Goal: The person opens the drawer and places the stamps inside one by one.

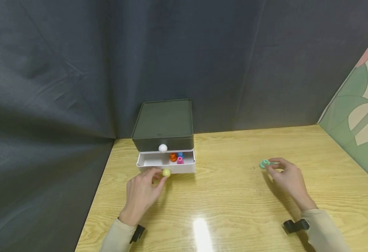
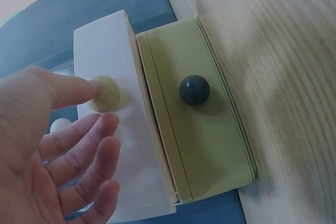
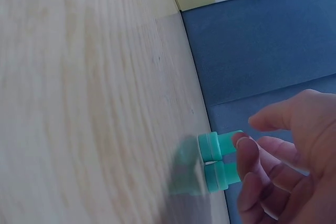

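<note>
My left hand [image 1: 141, 190] pinches the round yellow knob [image 1: 166, 172] of a white drawer [image 1: 182, 169], which is pulled partly out of a small dark-topped cabinet [image 1: 165, 119]. An orange peg-like piece [image 1: 173, 157], a blue one [image 1: 180, 154] and a pink one [image 1: 180, 160] lie inside at the drawer's right side. Off to the right, my right hand [image 1: 287, 178] is over two teal stepped pegs standing side by side, the first peg [image 3: 211, 147] and the second peg [image 3: 216, 177]. One fingertip meets a peg's narrow top; a gap shows between it and the digit above.
Above the open drawer, the cabinet's dark upper drawer carries a white knob [image 1: 163, 148] and is closed. Dark cloth [image 1: 202, 63] hangs behind and left of the wooden table [image 1: 228, 203]. A leaf-patterned panel [image 1: 357, 115] borders the right side.
</note>
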### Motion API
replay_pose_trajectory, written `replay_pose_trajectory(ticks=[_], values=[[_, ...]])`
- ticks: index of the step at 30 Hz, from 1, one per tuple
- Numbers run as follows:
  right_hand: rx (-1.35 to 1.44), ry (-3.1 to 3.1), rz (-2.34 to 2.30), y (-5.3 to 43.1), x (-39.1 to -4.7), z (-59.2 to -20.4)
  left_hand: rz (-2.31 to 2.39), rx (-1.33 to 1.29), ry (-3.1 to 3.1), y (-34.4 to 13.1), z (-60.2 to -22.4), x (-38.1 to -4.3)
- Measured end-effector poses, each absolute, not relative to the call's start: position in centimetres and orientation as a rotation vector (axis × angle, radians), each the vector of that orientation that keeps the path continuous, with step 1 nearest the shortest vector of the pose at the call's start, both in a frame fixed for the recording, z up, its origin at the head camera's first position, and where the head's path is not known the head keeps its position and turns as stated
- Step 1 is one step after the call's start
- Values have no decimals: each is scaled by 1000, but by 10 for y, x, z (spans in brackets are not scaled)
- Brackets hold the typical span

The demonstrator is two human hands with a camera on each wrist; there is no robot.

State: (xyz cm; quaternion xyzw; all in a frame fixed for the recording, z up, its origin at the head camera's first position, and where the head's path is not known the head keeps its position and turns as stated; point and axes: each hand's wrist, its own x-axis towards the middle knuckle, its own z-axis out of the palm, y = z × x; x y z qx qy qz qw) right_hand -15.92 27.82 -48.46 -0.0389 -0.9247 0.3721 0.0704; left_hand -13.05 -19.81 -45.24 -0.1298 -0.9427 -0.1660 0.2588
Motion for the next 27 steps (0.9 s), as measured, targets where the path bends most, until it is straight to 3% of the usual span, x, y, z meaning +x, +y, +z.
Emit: replay_pose_trajectory(ticks=[27], values=[[-95,-2909,1137,287,-161,-489,-544,-186,-2657,-188,-457,-160]])
